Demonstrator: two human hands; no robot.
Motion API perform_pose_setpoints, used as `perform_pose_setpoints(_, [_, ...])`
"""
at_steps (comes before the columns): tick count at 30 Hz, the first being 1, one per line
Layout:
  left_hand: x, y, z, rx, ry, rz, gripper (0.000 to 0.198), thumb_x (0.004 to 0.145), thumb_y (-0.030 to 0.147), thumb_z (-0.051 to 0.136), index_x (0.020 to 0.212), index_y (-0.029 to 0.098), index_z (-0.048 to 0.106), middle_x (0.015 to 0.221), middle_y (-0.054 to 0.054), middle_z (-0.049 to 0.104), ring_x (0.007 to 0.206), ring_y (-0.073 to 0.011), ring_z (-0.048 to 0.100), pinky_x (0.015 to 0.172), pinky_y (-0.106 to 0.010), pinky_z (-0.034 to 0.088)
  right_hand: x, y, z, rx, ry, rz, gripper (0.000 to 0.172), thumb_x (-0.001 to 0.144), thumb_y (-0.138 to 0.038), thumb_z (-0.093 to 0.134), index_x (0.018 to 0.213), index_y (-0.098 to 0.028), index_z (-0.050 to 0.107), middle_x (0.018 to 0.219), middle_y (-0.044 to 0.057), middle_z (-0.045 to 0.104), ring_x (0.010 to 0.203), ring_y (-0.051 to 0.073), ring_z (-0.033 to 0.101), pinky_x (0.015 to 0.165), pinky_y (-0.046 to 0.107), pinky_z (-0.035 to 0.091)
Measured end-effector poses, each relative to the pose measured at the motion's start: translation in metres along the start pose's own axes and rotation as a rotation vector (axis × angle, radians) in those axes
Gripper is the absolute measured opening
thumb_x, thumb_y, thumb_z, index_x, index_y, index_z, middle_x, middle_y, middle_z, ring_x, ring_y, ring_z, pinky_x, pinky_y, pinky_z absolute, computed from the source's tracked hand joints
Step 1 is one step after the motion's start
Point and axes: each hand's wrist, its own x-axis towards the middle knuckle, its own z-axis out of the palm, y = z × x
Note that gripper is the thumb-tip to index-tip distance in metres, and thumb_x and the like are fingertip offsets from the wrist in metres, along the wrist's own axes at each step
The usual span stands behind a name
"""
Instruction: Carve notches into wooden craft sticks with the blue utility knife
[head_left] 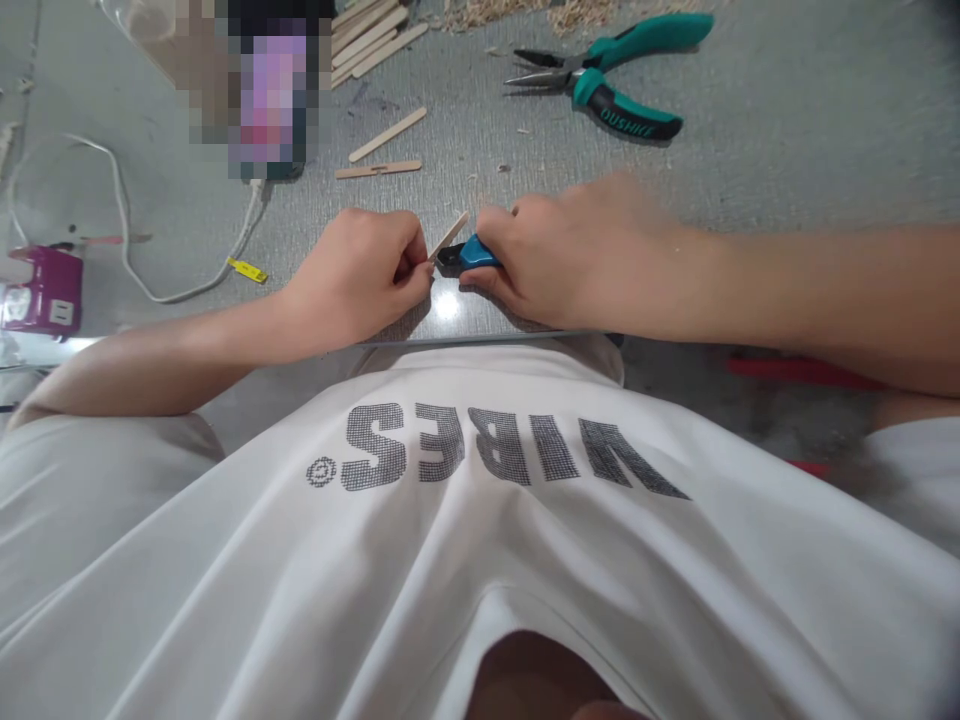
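Observation:
Near the table's front edge, my left hand (367, 270) pinches a thin wooden craft stick (451, 236), whose free end points up and to the right. My right hand (551, 250) is wrapped around a utility knife with a blue handle (478, 252). The knife's dark front end is right beside the stick, close to my left fingertips; whether the blade touches the wood I cannot tell. Beyond my hands lie two more sticks: a plain one (388, 136) and one with a notch in its middle (379, 170).
Teal-handled pliers (592, 75) lie open at the back right. Stacked craft sticks (371, 40) and wood shavings (495, 12) are at the back. On the left, a white cable (124, 230) runs by a purple plug adapter (56, 290) to a blurred-out device (274, 95).

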Motion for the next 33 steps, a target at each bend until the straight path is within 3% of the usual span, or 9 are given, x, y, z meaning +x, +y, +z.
perform_pose_setpoints(6, [0.001, -0.003, 0.000, -0.020, 0.030, 0.035, 0.011, 0.095, 0.032, 0.060, 0.085, 0.026, 0.060, 0.079, -0.002, 0.072, 0.083, -0.0220, 0.070, 0.081, -0.036, 0.049, 0.001, 0.000, -0.002, 0.041, -0.014, 0.006, 0.060, 0.112, -0.068, 0.037, 0.140, -0.026, 0.068, 0.113, 0.014, 0.083, 0.095, 0.034, 0.078, 0.078, 0.040, 0.053])
perform_pose_setpoints(12, [0.004, -0.005, -0.003, -0.041, 0.016, 0.037, 0.014, 0.099, 0.035, 0.059, 0.095, 0.025, 0.069, 0.086, -0.004, 0.075, 0.084, -0.0220, 0.069, 0.082, -0.036, 0.047, 0.004, 0.007, 0.003, 0.051, 0.007, -0.005, 0.067, 0.112, -0.072, 0.036, 0.139, -0.019, 0.069, 0.110, 0.018, 0.080, 0.098, 0.040, 0.079, 0.080, 0.045, 0.054])
perform_pose_setpoints(17, [0.008, -0.001, -0.007, 0.172, -0.076, 0.038, 0.035, 0.107, 0.037, 0.047, 0.101, 0.020, 0.078, 0.090, -0.008, 0.076, 0.082, -0.0233, 0.063, 0.078, -0.038, 0.038, 0.003, 0.014, 0.004, 0.064, -0.012, -0.038, 0.070, 0.112, -0.072, 0.030, 0.139, -0.021, 0.068, 0.116, 0.019, 0.080, 0.104, 0.042, 0.078, 0.084, 0.049, 0.056])
perform_pose_setpoints(21, [0.009, 0.002, -0.012, 0.278, -0.117, 0.051, 0.041, 0.108, 0.034, 0.042, 0.100, 0.020, 0.080, 0.085, -0.008, 0.073, 0.077, -0.0232, 0.057, 0.074, -0.039, 0.030, 0.003, 0.019, 0.003, 0.090, -0.043, -0.063, 0.070, 0.108, -0.075, 0.035, 0.138, -0.023, 0.070, 0.114, 0.018, 0.079, 0.106, 0.042, 0.077, 0.090, 0.053, 0.054])
perform_pose_setpoints(25, [0.008, 0.001, -0.016, 0.268, -0.148, 0.124, 0.044, 0.111, 0.030, 0.037, 0.102, 0.016, 0.078, 0.083, -0.005, 0.066, 0.071, -0.0173, 0.041, 0.073, -0.037, 0.024, 0.002, 0.020, 0.002, 0.110, -0.036, -0.060, 0.067, 0.108, -0.075, 0.035, 0.137, -0.026, 0.070, 0.107, 0.016, 0.080, 0.099, 0.040, 0.075, 0.086, 0.052, 0.053])
perform_pose_setpoints(27, [0.009, -0.001, -0.015, 0.271, -0.159, 0.084, 0.041, 0.109, 0.031, 0.041, 0.098, 0.016, 0.077, 0.081, -0.004, 0.063, 0.069, -0.0171, 0.039, 0.072, -0.038, 0.022, 0.002, 0.019, 0.001, 0.111, -0.030, -0.053, 0.067, 0.108, -0.074, 0.034, 0.139, -0.027, 0.070, 0.108, 0.015, 0.081, 0.099, 0.039, 0.075, 0.084, 0.050, 0.053])
perform_pose_setpoints(30, [0.012, -0.002, -0.012, 0.261, -0.147, 0.094, 0.039, 0.109, 0.032, 0.042, 0.095, 0.018, 0.075, 0.078, -0.004, 0.059, 0.069, -0.0180, 0.037, 0.072, -0.039, 0.022, 0.003, 0.016, -0.001, 0.165, -0.020, -0.058, 0.064, 0.108, -0.072, 0.037, 0.142, -0.027, 0.069, 0.112, 0.013, 0.082, 0.108, 0.039, 0.076, 0.085, 0.046, 0.052])
perform_pose_setpoints(33, [0.012, -0.001, -0.010, 0.285, -0.140, 0.077, 0.039, 0.109, 0.033, 0.042, 0.096, 0.019, 0.076, 0.078, -0.005, 0.061, 0.071, -0.0200, 0.044, 0.072, -0.039, 0.023, 0.004, 0.014, -0.002, 0.227, -0.017, -0.057, 0.060, 0.108, -0.068, 0.041, 0.142, -0.028, 0.070, 0.114, 0.012, 0.083, 0.115, 0.038, 0.075, 0.086, 0.043, 0.052])
